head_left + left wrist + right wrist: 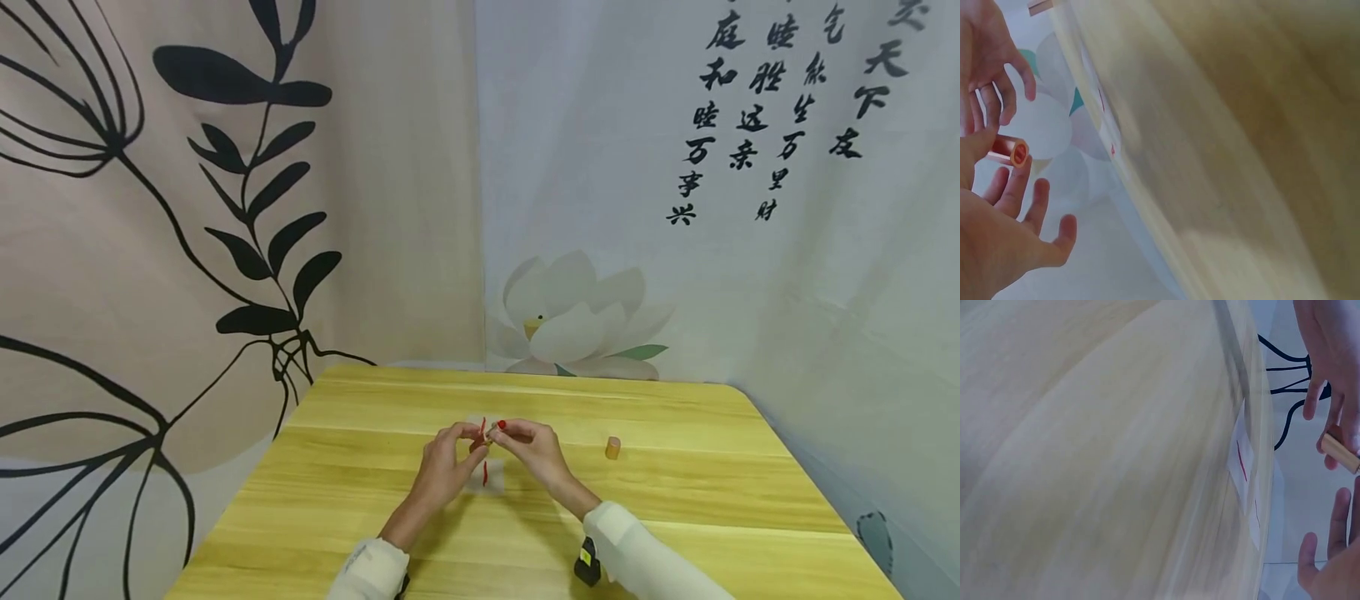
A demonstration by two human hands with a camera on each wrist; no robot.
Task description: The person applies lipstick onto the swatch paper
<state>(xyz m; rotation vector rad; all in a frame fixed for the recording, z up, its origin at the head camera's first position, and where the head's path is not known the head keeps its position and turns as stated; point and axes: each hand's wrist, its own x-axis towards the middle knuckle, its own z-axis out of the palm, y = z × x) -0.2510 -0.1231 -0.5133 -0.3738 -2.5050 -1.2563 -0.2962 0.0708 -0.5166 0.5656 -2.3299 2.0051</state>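
A lipstick (1010,150) in a gold-orange tube is held between both hands above the table, with red showing inside its round end in the left wrist view. My left hand (444,468) pinches the tube with thumb and finger, its other fingers spread. From the other side my right hand (542,454) grips it with the fingertips; part of that grip is hidden. Under the hands lies a white paper (491,482) with a red stroke (485,473). A second red stroke (483,425) shows just beyond the left fingertips.
A small gold-orange cylinder, like the tube's cap (612,447), stands to the right on the wooden table (360,467). Near the right sleeve there is a black object (587,562) with a yellow label. Printed curtains (405,208) hang behind the table's far edge.
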